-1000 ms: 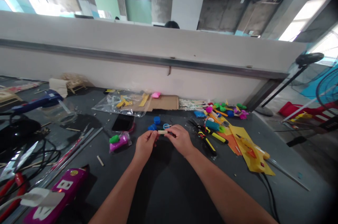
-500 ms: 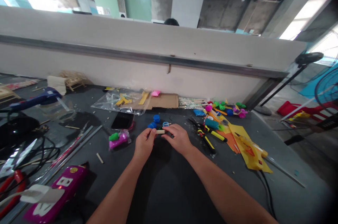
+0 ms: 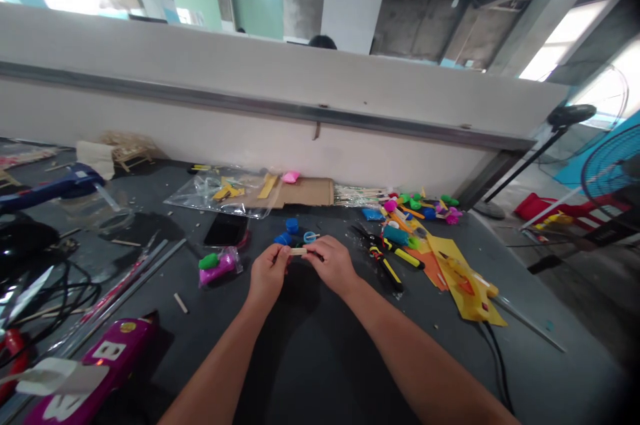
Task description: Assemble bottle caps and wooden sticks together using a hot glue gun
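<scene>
A short pale wooden stick (image 3: 298, 251) lies across the gap between my hands, pinched at its ends. My left hand (image 3: 267, 275) grips one end with its fingertips, and my right hand (image 3: 332, 265) holds the other. Just beyond the stick sit two blue bottle caps (image 3: 292, 225) and a small blue ring (image 3: 310, 237), close to my fingers but apart from them. To the right are yellow-and-black handled scissors (image 3: 380, 263). A bag of green and magenta modelling clay (image 3: 217, 266) lies to the left.
The dark grey workbench (image 3: 440, 338) is strewn with wooden sticks, a black phone (image 3: 226, 230), a clear plastic bag (image 3: 215, 195), cardboard (image 3: 305, 193), yellow foam sheet (image 3: 463, 278), colourful craft pieces (image 3: 420, 208), cables and a magenta case (image 3: 100, 358). A low wall (image 3: 250, 138) backs the bench.
The whole scene has drifted slightly left and up in view as my head turned. My hands keep the same hold on the stick.
</scene>
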The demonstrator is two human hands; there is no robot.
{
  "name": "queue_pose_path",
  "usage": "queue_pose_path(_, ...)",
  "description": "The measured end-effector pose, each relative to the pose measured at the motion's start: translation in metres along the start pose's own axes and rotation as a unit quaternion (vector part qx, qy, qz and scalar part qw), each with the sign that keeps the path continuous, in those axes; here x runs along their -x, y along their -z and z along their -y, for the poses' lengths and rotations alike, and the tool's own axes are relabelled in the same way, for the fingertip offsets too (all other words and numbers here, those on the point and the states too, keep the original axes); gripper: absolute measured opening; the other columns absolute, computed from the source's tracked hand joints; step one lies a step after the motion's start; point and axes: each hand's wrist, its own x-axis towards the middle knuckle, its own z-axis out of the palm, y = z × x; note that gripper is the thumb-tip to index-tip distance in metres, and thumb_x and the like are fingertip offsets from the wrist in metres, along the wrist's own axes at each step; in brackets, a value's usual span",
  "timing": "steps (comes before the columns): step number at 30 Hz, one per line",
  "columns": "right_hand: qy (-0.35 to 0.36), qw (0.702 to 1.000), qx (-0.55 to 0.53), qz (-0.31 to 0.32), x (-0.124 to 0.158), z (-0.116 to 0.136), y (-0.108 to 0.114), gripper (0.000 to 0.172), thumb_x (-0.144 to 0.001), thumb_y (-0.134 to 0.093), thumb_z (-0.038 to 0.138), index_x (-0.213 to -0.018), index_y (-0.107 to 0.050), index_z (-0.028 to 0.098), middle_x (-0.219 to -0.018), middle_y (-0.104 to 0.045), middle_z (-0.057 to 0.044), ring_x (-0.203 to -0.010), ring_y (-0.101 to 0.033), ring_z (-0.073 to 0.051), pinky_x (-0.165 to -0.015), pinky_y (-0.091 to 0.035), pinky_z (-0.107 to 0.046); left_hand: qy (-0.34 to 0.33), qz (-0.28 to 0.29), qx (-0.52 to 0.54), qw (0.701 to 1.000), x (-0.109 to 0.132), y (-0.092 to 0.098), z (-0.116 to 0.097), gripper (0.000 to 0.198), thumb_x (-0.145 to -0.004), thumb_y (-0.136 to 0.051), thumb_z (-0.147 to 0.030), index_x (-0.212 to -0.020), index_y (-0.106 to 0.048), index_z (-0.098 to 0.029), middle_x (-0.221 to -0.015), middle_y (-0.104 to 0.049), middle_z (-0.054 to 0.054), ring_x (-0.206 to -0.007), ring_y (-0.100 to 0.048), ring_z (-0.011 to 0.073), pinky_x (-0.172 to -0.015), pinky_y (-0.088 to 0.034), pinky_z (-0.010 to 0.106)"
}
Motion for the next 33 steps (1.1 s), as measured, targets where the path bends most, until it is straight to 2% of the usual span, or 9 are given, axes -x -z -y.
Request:
queue_pose_path(5, -0.001, 1.000, 0.004, -0.004, 0.000, 0.000, 0.000, 0.013, -0.083, -0.059, 0.030, -0.089, -0.068, 0.024, -0.082, -0.067, -0.004, -0.083, -0.059, -0.018, -0.077, -0.046, -0.030, -0.016, -0.001, -0.007, 1.000, 0.002, 0.001, -0.002, 0.031, -0.081, -0.047, -0.043, -0.065, -0.054, -0.018, -0.053, -0.048, -0.004, -0.049, -0.044, 0.0104, -0.049, -0.034, 0.021)
queue_pose_path(11, 0.011, 1.000, 0.022, 0.005, 0.001, -0.002, 0.000, 0.023, -0.082, -0.060, 0.032, -0.103, -0.065, 0.023, -0.091, -0.067, -0.005, -0.089, -0.058, -0.019, -0.082, -0.046, -0.031, -0.047, -0.039, -0.125, 0.990, 0.003, 0.000, 0.001, 0.032, -0.084, -0.043, -0.043, -0.065, -0.052, -0.020, -0.052, -0.048, -0.004, -0.051, -0.046, 0.0117, -0.050, -0.033, 0.021)
queue_pose_path(14, 0.017, 0.999, 0.029, 0.005, 0.001, -0.001, 0.001, 0.021, -0.082, -0.059, 0.032, -0.099, -0.066, 0.023, -0.090, -0.068, -0.005, -0.089, -0.058, -0.019, -0.082, -0.045, -0.031, -0.051, -0.036, -0.144, 0.988, 0.003, 0.000, 0.002, 0.032, -0.085, -0.041, -0.043, -0.066, -0.053, -0.020, -0.055, -0.051, -0.003, -0.052, -0.048, 0.0120, -0.051, -0.034, 0.022)
queue_pose_path(18, 0.011, 0.999, 0.039, 0.000, 0.000, 0.001, 0.002, 0.017, -0.084, -0.057, 0.032, -0.094, -0.067, 0.023, -0.087, -0.068, -0.004, -0.087, -0.059, -0.018, -0.081, -0.045, -0.030, -0.042, -0.024, -0.090, 0.995, 0.003, -0.001, -0.001, 0.035, -0.085, -0.040, -0.044, -0.067, -0.054, -0.019, -0.056, -0.052, -0.002, -0.050, -0.049, 0.0115, -0.050, -0.036, 0.021)
queue_pose_path(22, 0.012, 0.999, 0.050, -0.010, 0.001, 0.000, 0.002, 0.016, -0.084, -0.057, 0.030, -0.093, -0.067, 0.022, -0.087, -0.069, -0.004, -0.086, -0.060, -0.017, -0.080, -0.046, -0.028, 0.025, -0.043, 0.004, 0.999, 0.001, -0.002, 0.000, 0.040, -0.085, -0.038, -0.050, -0.075, -0.058, -0.017, -0.064, -0.057, 0.001, -0.057, -0.053, 0.0140, -0.049, -0.040, 0.022)
queue_pose_path(24, 0.019, 0.998, 0.055, -0.015, 0.001, -0.001, 0.002, 0.016, -0.084, -0.057, 0.030, -0.093, -0.067, 0.022, -0.087, -0.069, -0.004, -0.086, -0.060, -0.017, -0.080, -0.046, -0.028, 0.038, -0.046, 0.013, 0.998, 0.000, -0.002, 0.003, 0.041, -0.084, -0.038, -0.051, -0.077, -0.059, -0.017, -0.065, -0.057, 0.001, -0.059, -0.054, 0.0147, -0.049, -0.040, 0.022)
queue_pose_path(29, 0.044, 0.997, 0.068, -0.012, 0.002, -0.002, 0.001, 0.016, -0.086, -0.055, 0.030, -0.094, -0.067, 0.022, -0.087, -0.069, -0.004, -0.085, -0.060, -0.016, -0.079, -0.046, -0.027, -0.022, -0.028, -0.086, 0.996, 0.000, -0.002, 0.008, 0.038, -0.086, -0.037, -0.047, -0.065, -0.052, -0.018, -0.057, -0.051, -0.001, -0.053, -0.048, 0.0123, -0.049, -0.035, 0.021)
queue_pose_path(33, 0.059, 0.995, 0.079, -0.012, 0.002, -0.003, -0.001, 0.017, -0.086, -0.055, 0.029, -0.095, -0.067, 0.021, -0.088, -0.069, -0.003, -0.085, -0.059, -0.016, -0.079, -0.046, -0.027, -0.049, -0.020, -0.149, 0.987, 0.001, -0.001, 0.006, 0.035, -0.086, -0.038, -0.043, -0.065, -0.050, -0.019, -0.056, -0.052, -0.002, -0.053, -0.048, 0.0118, -0.051, -0.033, 0.022)
